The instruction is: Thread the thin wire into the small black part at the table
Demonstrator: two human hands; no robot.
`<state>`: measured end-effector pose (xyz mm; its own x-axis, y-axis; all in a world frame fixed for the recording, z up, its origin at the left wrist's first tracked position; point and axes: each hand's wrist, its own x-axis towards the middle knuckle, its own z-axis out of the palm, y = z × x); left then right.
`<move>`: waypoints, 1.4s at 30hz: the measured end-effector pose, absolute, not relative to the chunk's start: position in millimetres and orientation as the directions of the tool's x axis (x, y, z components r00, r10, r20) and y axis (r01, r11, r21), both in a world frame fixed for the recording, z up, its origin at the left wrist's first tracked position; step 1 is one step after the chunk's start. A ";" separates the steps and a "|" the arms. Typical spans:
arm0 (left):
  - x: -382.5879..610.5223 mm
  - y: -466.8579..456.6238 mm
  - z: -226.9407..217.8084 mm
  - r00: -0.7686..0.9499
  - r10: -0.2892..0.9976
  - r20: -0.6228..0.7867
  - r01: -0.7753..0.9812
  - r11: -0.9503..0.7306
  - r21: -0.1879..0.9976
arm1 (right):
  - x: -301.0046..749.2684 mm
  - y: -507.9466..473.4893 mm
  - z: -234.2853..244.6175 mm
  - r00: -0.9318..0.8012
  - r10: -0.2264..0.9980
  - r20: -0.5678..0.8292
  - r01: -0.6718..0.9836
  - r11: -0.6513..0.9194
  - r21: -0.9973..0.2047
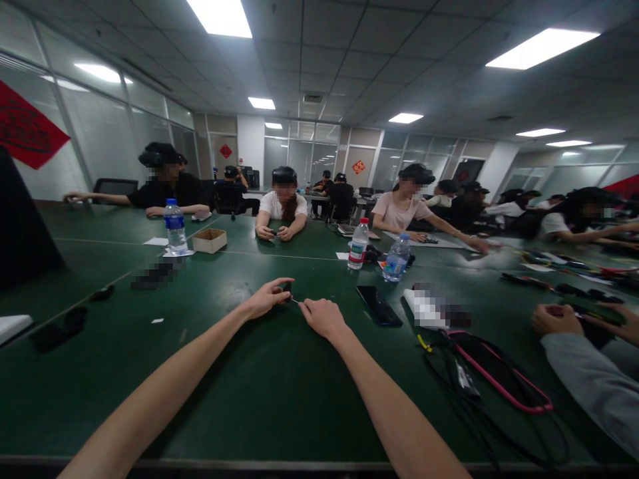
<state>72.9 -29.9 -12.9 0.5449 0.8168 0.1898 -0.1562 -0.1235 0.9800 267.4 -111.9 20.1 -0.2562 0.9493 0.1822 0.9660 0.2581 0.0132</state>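
Both of my arms stretch forward over the dark green table (239, 392). My left hand (267, 299) pinches a small black piece (288, 289) between thumb and fingers; its exact kind is too small to make out. My right hand (322, 316) is closed, its fingertips on a thin, light-coloured stick-like piece (295, 301) that points at the black piece. Whether the two pieces touch, I cannot tell. A dark smartphone (378, 306) lies on the table to the right of my right hand.
Water bottles (174, 227) (358, 245) (396, 258) and an open cardboard box (210, 241) stand further back. On the right lie black cables (452, 389) and a pink-edged loop (524, 402), near a co-worker's grey sleeve (592, 379). A paper scrap (158, 320) lies left. Other people sit around.
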 end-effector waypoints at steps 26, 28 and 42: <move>75.3 -23.7 -19.7 0.556 0.823 0.121 -0.226 0.009 0.974 | 270.9 -108.2 18.0 -0.036 0.969 0.245 0.977 0.086 -0.195; 74.7 -22.0 -21.6 0.540 0.833 0.117 -0.257 0.030 0.966 | 268.7 -112.3 19.7 -0.134 0.964 0.231 0.977 0.167 -0.131; 75.0 -24.9 -21.1 0.505 0.850 0.149 -0.267 -0.011 0.964 | 262.9 -118.3 25.7 -0.205 0.965 0.167 0.977 0.213 -0.031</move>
<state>75.0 -24.9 -21.1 0.5052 0.8500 0.1493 -0.2666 -0.0108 0.9638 262.9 -118.3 25.7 -0.2048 0.9645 0.1666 0.9766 0.2127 -0.0306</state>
